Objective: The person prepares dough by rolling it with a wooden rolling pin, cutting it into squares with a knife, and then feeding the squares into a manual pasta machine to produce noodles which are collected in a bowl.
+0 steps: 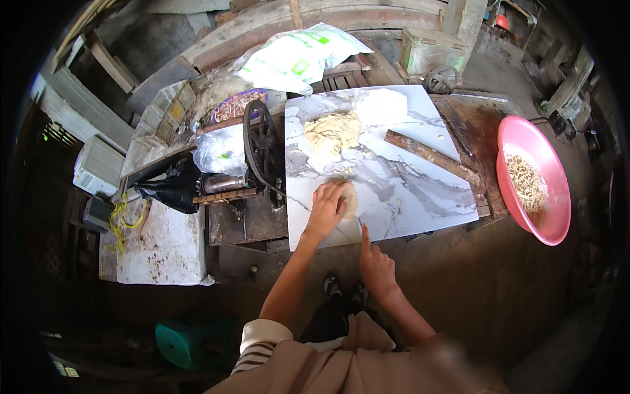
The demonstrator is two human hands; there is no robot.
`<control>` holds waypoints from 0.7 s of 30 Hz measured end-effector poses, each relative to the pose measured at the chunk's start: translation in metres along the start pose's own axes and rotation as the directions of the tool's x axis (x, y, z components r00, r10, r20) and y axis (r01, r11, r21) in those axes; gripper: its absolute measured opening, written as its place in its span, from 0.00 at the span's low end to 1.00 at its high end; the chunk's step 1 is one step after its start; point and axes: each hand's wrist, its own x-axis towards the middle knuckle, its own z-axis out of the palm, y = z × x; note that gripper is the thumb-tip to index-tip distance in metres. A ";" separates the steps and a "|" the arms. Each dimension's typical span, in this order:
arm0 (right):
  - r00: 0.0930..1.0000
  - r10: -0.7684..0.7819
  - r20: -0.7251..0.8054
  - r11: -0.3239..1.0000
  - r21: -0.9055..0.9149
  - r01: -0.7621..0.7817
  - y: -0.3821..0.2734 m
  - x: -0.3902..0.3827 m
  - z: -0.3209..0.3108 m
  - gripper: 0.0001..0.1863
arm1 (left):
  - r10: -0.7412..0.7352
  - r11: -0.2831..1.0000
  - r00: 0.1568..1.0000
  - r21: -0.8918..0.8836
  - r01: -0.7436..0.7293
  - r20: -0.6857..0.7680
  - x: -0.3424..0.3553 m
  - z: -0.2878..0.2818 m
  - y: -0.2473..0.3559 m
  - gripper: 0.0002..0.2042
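Observation:
My left hand (329, 205) lies flat with its fingers over a small piece of pale dough (351, 202), near the front edge of a white marble-patterned slab (394, 190). Just right of it, my right hand (378, 268) is at that same edge, index finger stretched forward and the other fingers curled in. Whatever those curled fingers hold, if anything, is hidden. Farther back on the slab rests a larger lump of dough (333, 131), with a white plastic sheet or bag (380, 107) beside it. A wooden stick (430, 155) lies slanting across the right side.
Left of the slab stands a machine with a dark spoked wheel (261, 144). A pink basin (558, 197) of small pale pieces is at the right. White-green sacks (302, 56) lie behind; a green stool (176, 345) stands at the lower left.

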 end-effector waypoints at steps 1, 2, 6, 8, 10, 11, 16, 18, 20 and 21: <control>1.000 0.001 0.013 1.000 -0.014 -0.001 0.004 0.000 -0.001 0.40 | 0.009 1.000 1.000 0.002 -0.009 -0.016 0.001 0.001 0.001 0.22; 0.999 0.003 -0.054 1.000 0.013 -0.002 0.012 0.005 -0.002 0.39 | 0.012 1.000 1.000 0.008 -0.012 -0.023 0.003 0.001 0.001 0.21; 0.970 0.063 -0.236 0.996 0.078 -0.045 0.058 0.065 -0.005 0.31 | -0.047 0.994 0.999 0.099 0.049 -0.022 0.012 0.007 0.004 0.18; 0.961 0.061 -0.269 0.998 0.040 -0.052 0.074 0.093 -0.002 0.29 | -0.082 0.986 0.996 0.143 0.086 -0.036 0.017 0.011 0.005 0.17; 0.959 0.040 -0.282 0.999 0.021 -0.035 0.086 0.115 0.002 0.26 | -0.105 0.977 0.993 0.179 0.113 -0.051 0.020 0.014 0.006 0.17; 0.965 0.031 -0.261 0.999 0.024 -0.026 0.091 0.122 0.004 0.26 | -0.113 0.974 0.992 0.192 0.120 -0.050 0.021 0.016 0.006 0.17; 0.934 -0.014 -0.357 0.999 0.037 0.030 0.097 0.137 0.016 0.23 | -0.160 0.952 0.985 0.253 0.170 -0.059 0.023 0.021 0.010 0.16; 0.912 -0.031 -0.409 0.998 0.029 0.047 0.096 0.141 0.017 0.22 | -0.173 0.945 0.984 0.273 0.180 -0.048 0.026 0.021 0.012 0.16; 0.881 -0.049 -0.470 0.998 0.005 0.058 0.093 0.142 0.016 0.21 | -0.182 0.942 0.983 0.281 0.182 -0.028 0.030 0.019 0.013 0.14; 0.863 -0.060 -0.501 0.998 -0.010 0.064 0.091 0.141 0.015 0.21 | -0.192 0.941 0.981 0.283 0.186 -0.010 0.032 0.018 0.013 0.13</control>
